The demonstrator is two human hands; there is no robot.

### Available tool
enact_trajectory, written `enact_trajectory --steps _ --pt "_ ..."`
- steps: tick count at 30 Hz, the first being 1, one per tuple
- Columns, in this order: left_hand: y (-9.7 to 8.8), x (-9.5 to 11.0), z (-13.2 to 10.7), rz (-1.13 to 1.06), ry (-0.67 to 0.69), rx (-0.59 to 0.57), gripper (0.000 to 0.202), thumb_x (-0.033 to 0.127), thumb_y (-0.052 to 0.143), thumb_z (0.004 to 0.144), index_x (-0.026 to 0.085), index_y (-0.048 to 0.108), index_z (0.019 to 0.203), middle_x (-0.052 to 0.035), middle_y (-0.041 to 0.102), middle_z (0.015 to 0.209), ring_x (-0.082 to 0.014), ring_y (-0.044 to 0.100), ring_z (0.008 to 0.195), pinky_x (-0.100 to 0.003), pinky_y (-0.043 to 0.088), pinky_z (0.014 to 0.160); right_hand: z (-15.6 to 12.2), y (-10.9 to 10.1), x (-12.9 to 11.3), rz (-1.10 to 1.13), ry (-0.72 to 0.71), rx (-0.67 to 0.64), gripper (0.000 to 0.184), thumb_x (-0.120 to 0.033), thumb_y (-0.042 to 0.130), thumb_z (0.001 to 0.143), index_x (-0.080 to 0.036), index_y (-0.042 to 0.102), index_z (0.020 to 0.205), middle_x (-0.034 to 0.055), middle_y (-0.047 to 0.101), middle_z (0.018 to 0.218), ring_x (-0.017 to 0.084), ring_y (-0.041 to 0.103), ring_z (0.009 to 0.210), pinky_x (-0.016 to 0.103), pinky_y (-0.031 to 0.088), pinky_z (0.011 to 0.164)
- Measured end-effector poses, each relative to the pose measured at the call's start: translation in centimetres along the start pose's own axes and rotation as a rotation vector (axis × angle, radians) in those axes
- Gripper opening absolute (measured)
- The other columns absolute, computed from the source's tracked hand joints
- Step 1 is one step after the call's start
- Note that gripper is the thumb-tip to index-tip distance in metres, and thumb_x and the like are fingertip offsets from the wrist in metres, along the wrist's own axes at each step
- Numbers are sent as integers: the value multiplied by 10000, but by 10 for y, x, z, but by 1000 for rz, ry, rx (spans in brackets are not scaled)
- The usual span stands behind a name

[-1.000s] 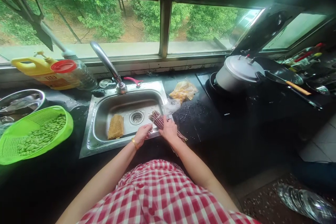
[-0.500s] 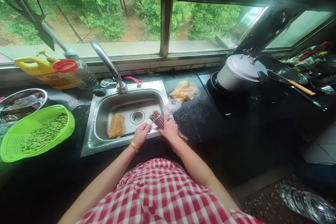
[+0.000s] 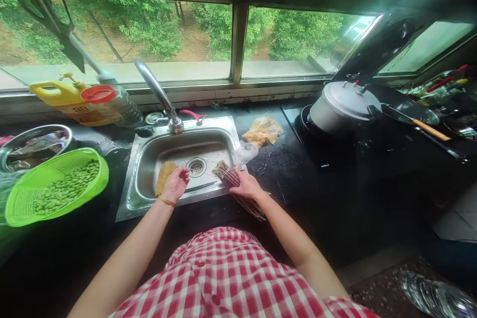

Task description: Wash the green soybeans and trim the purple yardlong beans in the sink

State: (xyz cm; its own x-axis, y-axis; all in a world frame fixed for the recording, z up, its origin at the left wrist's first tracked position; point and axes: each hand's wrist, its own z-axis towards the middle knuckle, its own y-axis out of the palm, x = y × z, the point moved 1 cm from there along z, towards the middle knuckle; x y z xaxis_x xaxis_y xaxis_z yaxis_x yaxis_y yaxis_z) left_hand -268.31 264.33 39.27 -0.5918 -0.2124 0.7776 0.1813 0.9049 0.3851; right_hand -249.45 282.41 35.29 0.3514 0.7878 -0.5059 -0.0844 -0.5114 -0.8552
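My right hand (image 3: 247, 184) is wrapped around a bundle of thin purple-brown stems (image 3: 231, 176), which looks like fern shoots. A pale tie circles the bundle near its cut ends. Those ends jut over the sink's front right rim, and the rest slants back over the counter's front edge. Over the sink, my left hand (image 3: 176, 185) is apart from the bundle with its fingers curled together. Whether something small is in them cannot be made out. Behind and below it, a brown sponge-like block (image 3: 164, 175) lies in the sink, partly covered by the hand.
The steel sink (image 3: 131, 179) has a curved tap (image 3: 158, 90). A green colander (image 3: 101, 179) of shelled beans and a metal bowl (image 3: 69, 135) are at left. Plastic bags (image 3: 263, 130) lie right of the sink; a pressure cooker (image 3: 335, 112) stands beyond.
My left hand has moved left, away from the bundle, and is now in front of the brown block. My right hand still holds the stems, with a slightly shifted grip.
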Motion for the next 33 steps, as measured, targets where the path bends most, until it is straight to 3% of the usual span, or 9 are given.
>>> enact_trajectory --steps 4,8,12,14,17,20,24,29,33 --pt "8 15 27 -24 -81 71 174 77 503 753 127 490 587 -16 514 520 -60 457 433 -146 381 391 1 6 -16 -130 -156 -50 818 -448 643 667 -209 278 1359 127 546 1037 265 534 945 334 380 775" --pt "17 36 30 -77 8 65 168 96 522 741 137 478 584 -4 506 510 -54 440 419 -146 369 390 10 5 -25 -13 68 8 775 -465 589 703 -183 257 1343 132 559 1038 254 553 931 320 393 739" --pt "3 41 21 -70 190 29 94 183 547 748 152 496 675 -12 580 636 -72 520 509 -162 408 465 19 1 -20 130 152 -18 629 -460 595 679 -202 393 1216 94 583 1049 244 566 951 311 405 751" --pt "-6 32 19 91 288 -7 119 262 591 728 178 514 760 -15 617 763 -96 566 599 -184 424 508 23 0 -16 171 177 -37 584 -451 608 660 -198 443 1160 82 597 1036 248 573 949 314 412 759" --pt "-5 3 19 582 380 -162 190 299 659 654 189 573 783 -26 622 787 -134 563 662 -223 423 565 28 1 -10 236 234 -41 604 -467 622 640 -184 468 1151 81 610 1027 260 577 956 329 422 776" --pt "14 -36 23 909 501 -329 146 276 640 651 194 624 771 -33 627 784 -150 535 674 -265 416 664 30 1 -8 324 244 -51 627 -453 646 623 -181 482 1164 76 614 1040 259 578 969 337 425 797" --pt "41 -60 33 1017 612 -324 77 268 575 697 197 579 727 -7 588 732 -139 494 617 -279 390 678 34 1 -14 525 232 -61 559 -374 671 611 -175 528 1113 55 629 1015 230 592 926 336 443 798" --pt "51 -20 60 926 721 -265 140 296 513 747 184 514 663 15 513 640 -130 468 621 -251 379 650 70 4 -38 994 197 -81 490 -317 687 604 -166 561 1052 39 649 975 194 607 882 322 464 816" --pt "55 25 91 667 475 -186 142 283 566 706 167 492 672 -6 582 674 -124 532 617 -224 393 576 113 15 -62 1378 176 -79 521 -350 674 611 -168 542 1081 53 651 994 198 615 881 339 476 823"
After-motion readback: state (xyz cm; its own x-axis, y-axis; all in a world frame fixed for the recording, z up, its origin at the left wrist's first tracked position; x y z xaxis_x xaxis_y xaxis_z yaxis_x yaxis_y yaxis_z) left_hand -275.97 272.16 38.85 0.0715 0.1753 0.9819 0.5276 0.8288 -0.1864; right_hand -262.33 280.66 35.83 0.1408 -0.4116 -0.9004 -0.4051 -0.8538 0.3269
